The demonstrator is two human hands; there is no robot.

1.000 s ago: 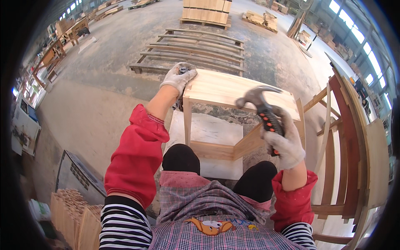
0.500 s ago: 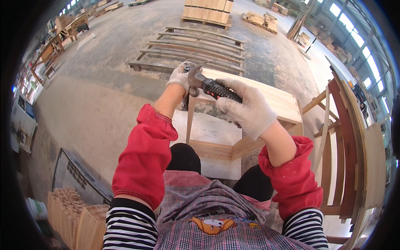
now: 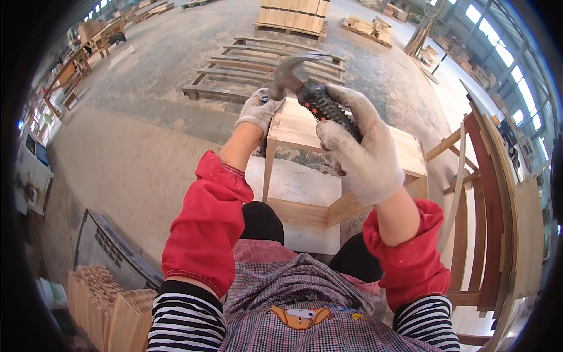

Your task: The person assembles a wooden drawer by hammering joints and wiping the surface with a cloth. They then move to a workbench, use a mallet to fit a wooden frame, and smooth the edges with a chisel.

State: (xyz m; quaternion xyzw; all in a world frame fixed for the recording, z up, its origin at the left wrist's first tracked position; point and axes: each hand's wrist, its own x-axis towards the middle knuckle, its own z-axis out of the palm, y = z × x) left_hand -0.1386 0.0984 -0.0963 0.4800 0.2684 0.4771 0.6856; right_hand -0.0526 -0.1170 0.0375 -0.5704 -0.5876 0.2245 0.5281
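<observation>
A small wooden stool frame (image 3: 404, 155) stands in front of my knees. My left hand (image 3: 257, 111), in a white glove, grips the frame's far left corner. My right hand (image 3: 360, 149), also gloved, is closed around the black ribbed handle of a claw hammer (image 3: 305, 82). The hammer's steel head is raised above the far left corner, close to my left hand. Red sleeve covers sit on both forearms.
A wooden pallet frame (image 3: 234, 64) lies on the concrete floor beyond the stool. Stacked boards (image 3: 293, 12) stand farther back. Reddish wooden frames (image 3: 487, 223) lean at the right. A crate with bundled wooden pieces (image 3: 105, 293) sits at the lower left.
My right hand swung the hammer from the right side over to the far left corner, then lifted it slightly. My left hand stayed on that corner.
</observation>
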